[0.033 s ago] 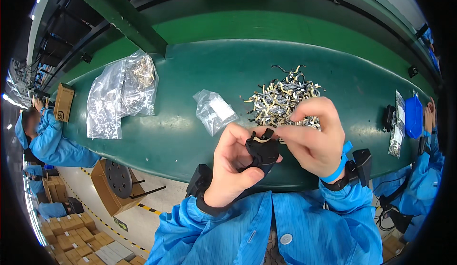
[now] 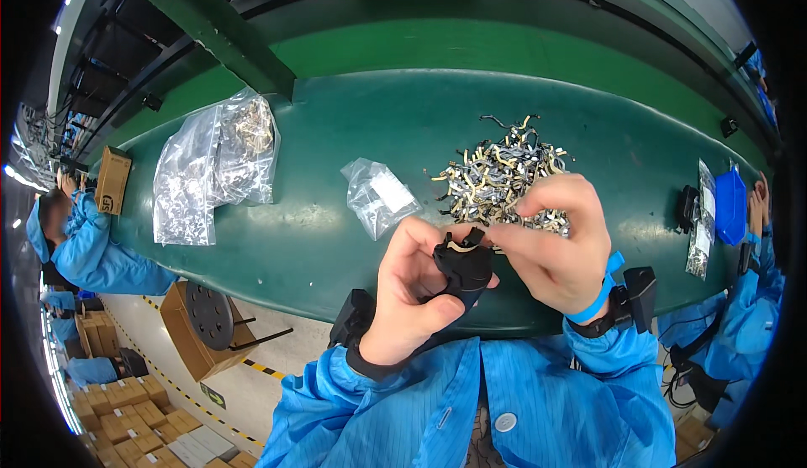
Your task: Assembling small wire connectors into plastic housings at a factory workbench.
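My left hand [image 2: 412,287] is wrapped round a small black object [image 2: 465,273], rounded and dark. A short cream wire [image 2: 461,248] and a little black block [image 2: 474,235] stick out of its upper end. Beside that end is my right hand [image 2: 561,245], its thumb and forefinger pinched close to the black block. Whatever may be between those fingertips is too small to make out. Beyond the right hand lies a loose pile of short cream, black and grey wires [image 2: 492,178] with small connectors, partly covered by the hand.
A clear plastic bag [image 2: 378,197] lies left of the pile. Larger bags of small parts [image 2: 185,186] are farther left on the green table [image 2: 311,254]. A blue tray [image 2: 730,207] stands at the right. People in blue sit at both sides; a black stool [image 2: 208,317] is lower left.
My right hand has shifted very slightly to the right. The left hand and the black object look the same.
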The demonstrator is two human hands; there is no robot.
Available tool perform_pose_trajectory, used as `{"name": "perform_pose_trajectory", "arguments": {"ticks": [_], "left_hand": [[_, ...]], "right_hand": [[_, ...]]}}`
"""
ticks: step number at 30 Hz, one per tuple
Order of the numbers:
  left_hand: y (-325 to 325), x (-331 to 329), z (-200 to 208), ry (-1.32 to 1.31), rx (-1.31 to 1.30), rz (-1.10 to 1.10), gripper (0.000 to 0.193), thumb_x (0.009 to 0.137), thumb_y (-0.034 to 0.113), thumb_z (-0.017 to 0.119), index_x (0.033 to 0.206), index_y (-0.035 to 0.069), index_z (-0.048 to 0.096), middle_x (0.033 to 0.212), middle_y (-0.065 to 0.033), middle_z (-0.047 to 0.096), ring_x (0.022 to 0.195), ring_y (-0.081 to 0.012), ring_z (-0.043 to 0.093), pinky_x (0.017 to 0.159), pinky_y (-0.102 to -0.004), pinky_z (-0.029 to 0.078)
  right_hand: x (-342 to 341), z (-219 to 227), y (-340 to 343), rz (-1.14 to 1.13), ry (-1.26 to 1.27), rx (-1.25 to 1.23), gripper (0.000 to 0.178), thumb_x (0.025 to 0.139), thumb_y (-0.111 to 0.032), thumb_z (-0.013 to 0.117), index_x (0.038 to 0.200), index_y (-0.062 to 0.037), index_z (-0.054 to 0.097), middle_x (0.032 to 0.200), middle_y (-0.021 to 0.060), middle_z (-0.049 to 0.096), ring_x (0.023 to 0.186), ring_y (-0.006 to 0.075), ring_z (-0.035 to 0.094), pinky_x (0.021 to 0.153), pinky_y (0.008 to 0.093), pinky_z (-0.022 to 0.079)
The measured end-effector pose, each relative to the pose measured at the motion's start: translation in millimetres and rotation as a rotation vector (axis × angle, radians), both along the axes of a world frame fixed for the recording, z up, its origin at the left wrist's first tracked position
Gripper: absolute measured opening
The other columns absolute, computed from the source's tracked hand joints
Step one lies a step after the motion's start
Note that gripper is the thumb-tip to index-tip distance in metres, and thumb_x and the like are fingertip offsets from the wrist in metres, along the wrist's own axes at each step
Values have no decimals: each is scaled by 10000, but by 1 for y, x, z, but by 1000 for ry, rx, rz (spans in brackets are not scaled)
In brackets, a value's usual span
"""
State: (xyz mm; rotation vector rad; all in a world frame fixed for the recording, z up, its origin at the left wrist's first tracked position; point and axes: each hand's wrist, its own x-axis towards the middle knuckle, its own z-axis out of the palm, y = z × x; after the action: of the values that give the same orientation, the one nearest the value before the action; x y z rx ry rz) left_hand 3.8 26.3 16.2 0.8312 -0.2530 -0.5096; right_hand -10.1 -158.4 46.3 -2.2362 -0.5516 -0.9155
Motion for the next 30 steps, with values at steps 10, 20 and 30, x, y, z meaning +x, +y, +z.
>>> {"name": "perform_pose_trajectory", "arguments": {"ticks": [10, 20, 30], "left_hand": [[8, 11, -2, -216, 136, 8, 495, 724, 4, 794, 1022, 68, 404, 1278, -212, 537, 1199, -232, 519, 1008, -362, 416], [9, 10, -4, -343, 285, 12, 473, 709, 27, 823, 995, 61, 448, 1269, -181, 552, 1153, -204, 540, 959, -344, 439], [12, 12, -6, -416, 421, 25, 507, 679, 89, 867, 974, 57, 455, 1260, -191, 575, 1113, -197, 566, 934, -343, 462]], "right_hand": [[-17, 9, -2, 57, 333, 88, 395, 630, -33, 728, 1008, -92, 630, 1140, 129, 536, 1040, 320, 547, 867, 421, 442], [-17, -24, 15, 381, 631, 736, 410, 800, -159, 738, 1145, -62, 540, 1323, 159, 504, 1134, 226, 531, 905, 335, 430], [-17, -21, 16, 406, 667, 706, 336, 757, -55, 706, 1061, -63, 563, 1234, 104, 503, 1035, 177, 530, 887, 316, 436]]}}
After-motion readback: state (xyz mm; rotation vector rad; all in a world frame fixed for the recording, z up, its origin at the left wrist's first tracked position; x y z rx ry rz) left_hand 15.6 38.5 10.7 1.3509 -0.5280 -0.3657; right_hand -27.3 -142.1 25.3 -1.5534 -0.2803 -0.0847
